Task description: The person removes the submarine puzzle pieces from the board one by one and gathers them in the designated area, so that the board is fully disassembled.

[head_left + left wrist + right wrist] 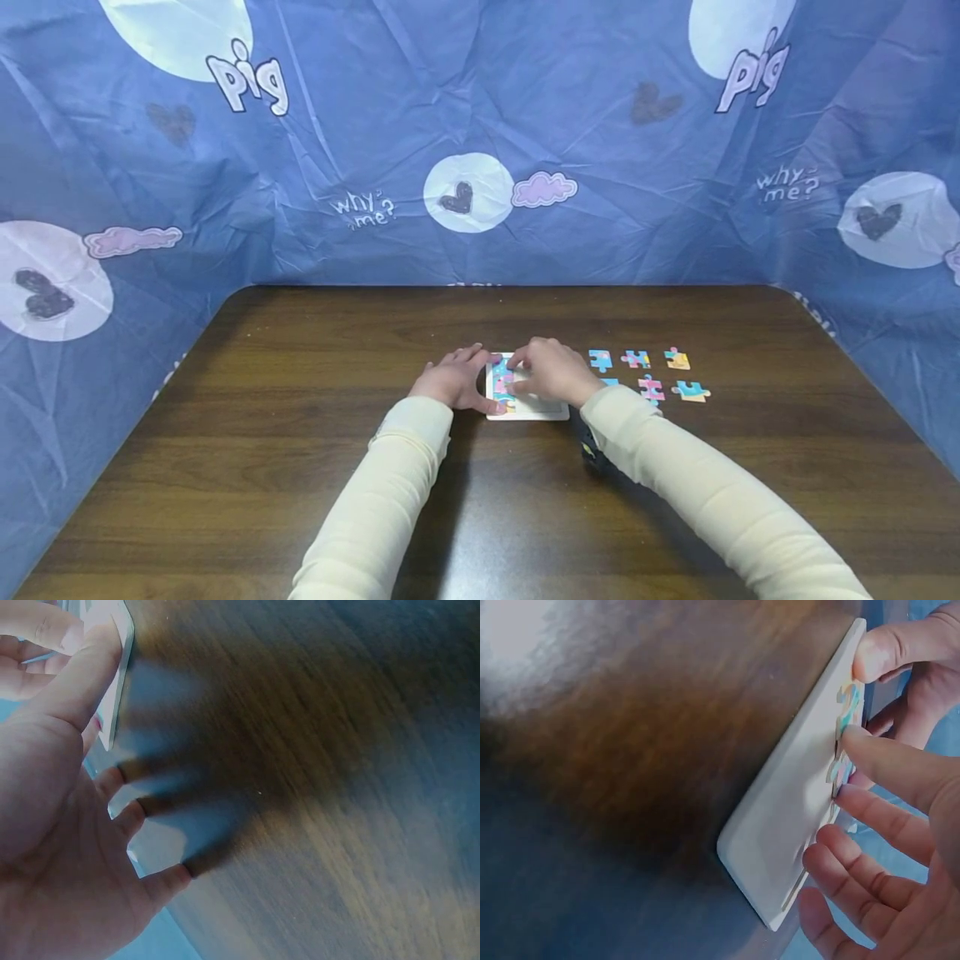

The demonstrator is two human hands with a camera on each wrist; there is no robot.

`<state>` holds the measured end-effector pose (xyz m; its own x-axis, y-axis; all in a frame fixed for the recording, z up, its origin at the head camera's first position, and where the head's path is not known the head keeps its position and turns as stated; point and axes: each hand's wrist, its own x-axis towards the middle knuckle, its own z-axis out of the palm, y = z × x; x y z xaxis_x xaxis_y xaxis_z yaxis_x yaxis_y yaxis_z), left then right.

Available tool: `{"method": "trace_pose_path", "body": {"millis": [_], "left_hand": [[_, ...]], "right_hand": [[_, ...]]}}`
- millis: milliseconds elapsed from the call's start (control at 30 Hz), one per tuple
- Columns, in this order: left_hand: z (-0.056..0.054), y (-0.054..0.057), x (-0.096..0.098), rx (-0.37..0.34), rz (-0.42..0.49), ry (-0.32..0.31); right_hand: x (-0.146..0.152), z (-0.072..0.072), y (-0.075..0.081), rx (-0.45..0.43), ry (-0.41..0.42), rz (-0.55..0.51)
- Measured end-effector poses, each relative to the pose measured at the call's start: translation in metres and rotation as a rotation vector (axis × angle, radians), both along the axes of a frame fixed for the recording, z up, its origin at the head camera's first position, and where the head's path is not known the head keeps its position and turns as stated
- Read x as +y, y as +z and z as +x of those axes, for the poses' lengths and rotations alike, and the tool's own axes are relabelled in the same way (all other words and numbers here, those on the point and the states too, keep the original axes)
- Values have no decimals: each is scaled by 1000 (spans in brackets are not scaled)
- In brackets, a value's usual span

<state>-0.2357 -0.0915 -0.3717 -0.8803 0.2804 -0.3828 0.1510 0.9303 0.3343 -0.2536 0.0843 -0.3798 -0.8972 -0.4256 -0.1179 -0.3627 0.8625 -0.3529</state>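
A white puzzle board (542, 410) lies flat on the table, with colourful puzzle pieces (504, 372) set along its left side. My left hand (452, 379) spans the board's left edge with fingers spread. Its thumb presses the near left corner, and in the left wrist view the other fingers (129, 817) reach down to the tabletop. From the right, my right hand (557, 371) reaches over the board. In the right wrist view its thumb and index finger pinch a puzzle piece (838, 771) at the board's filled side, while the remaining fingers are loosely bent.
Several loose puzzle pieces lie in two rows right of the board, among them a pink one (651, 389) and a yellow one (677, 359). One blue piece (609, 382) is partly hidden by the right sleeve. A blue printed cloth (480, 108) surrounds the brown wooden table (337, 333).
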Motion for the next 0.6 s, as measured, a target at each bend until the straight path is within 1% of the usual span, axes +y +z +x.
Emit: {"method": "trace_pose_path", "body": {"millis": [133, 300, 367, 533, 600], "left_hand": [[-2, -2, 0, -7, -2, 4], [-6, -9, 1, -3, -12, 6], [-5, -7, 2, -1, -13, 7], [0, 0, 2, 15, -10, 1], [2, 0, 1, 26, -4, -3]], "right_hand": [[-1, -2, 1, -28, -27, 0], [-2, -6, 3, -63, -61, -2], [-4, -7, 4, -67, -75, 3], [-7, -9, 5, -82, -95, 24], [-9, -10, 6, -85, -97, 29]]}}
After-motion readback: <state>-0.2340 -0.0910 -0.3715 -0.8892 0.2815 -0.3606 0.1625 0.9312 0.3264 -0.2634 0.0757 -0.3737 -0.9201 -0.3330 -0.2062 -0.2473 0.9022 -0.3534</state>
